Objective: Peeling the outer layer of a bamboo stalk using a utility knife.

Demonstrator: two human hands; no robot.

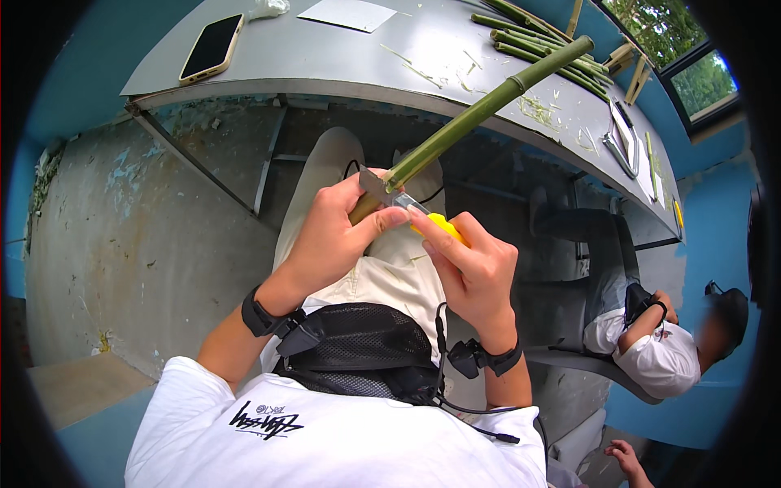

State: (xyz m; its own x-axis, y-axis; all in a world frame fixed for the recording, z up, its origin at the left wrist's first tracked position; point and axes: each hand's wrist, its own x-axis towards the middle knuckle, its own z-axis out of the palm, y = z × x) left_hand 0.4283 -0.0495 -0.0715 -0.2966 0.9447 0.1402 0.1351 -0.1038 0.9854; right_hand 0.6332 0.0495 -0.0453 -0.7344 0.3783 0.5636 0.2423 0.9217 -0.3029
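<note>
My left hand [338,232] is closed around the lower part of a green bamboo stalk [464,122]. From there the stalk slants up and to the right, over the table's front edge. A knife with a yellow handle [443,230] is gripped in my right hand [476,264], its metal neck pointing up and left. The flat grey blade [375,186] lies across the bamboo near a joint, close to my left fingers. My left thumb reaches toward the knife's neck and my right index finger. Both hands are above my lap.
The grey table [268,41] bears a phone [213,47], a white paper sheet [347,15], green shavings [541,112] and several bamboo stalks [529,45]. A metal-framed tool [622,150] lies at its right. Another person [651,350] sits at right; a further person's hand [625,457] shows below.
</note>
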